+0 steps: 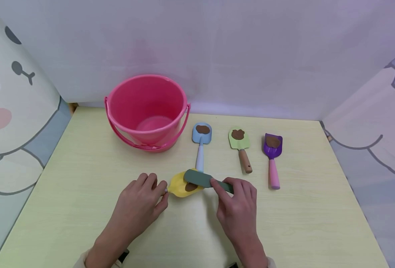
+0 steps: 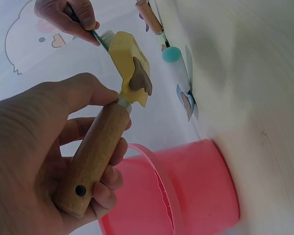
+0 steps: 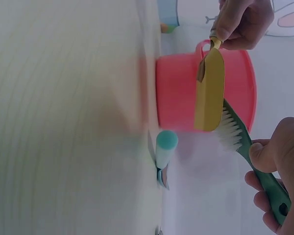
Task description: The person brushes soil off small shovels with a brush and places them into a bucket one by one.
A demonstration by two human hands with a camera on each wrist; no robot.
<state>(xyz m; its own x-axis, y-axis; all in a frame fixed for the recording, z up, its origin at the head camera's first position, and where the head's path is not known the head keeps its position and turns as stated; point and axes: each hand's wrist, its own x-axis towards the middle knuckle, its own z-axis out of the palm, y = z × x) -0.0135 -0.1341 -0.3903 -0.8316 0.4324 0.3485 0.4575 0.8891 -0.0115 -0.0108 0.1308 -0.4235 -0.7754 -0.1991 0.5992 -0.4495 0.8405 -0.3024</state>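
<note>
My left hand (image 1: 138, 204) grips a yellow toy shovel (image 1: 176, 183) by its wooden handle (image 2: 95, 156), thumb along the top. A brown patch (image 2: 140, 78) lies on the shovel's blade. In my right hand (image 1: 239, 208) is a dark green brush (image 1: 199, 178), held by its handle with the thumb pressed on it. Its white bristles (image 3: 229, 129) are at the edge of the yellow blade; whether they touch it I cannot tell. Both tools are held up above the table.
A pink bucket (image 1: 146, 128) with its handle hanging down in front stands at the back left. To its right lie a blue shovel (image 1: 201, 147), a light green one with a brown handle (image 1: 245, 160) and a purple one (image 1: 273, 150), each with a brown patch. Curtains surround the table (image 1: 304, 223).
</note>
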